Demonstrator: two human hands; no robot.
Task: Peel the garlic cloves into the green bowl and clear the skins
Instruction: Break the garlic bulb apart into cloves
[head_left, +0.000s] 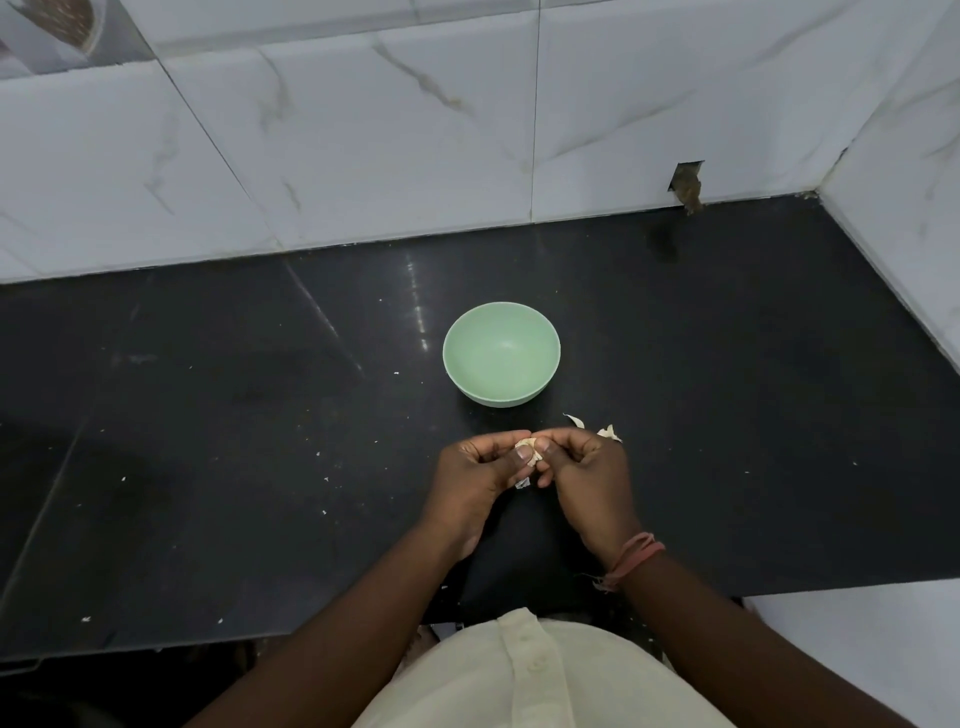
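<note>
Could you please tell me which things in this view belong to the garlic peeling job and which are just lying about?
Belonging to the job:
- garlic clove, pinched between left hand and right hand
- green bowl, no cloves visible in it
- loose skins on the black counter

Just there:
- thread band on the right wrist
- marble wall tiles
</note>
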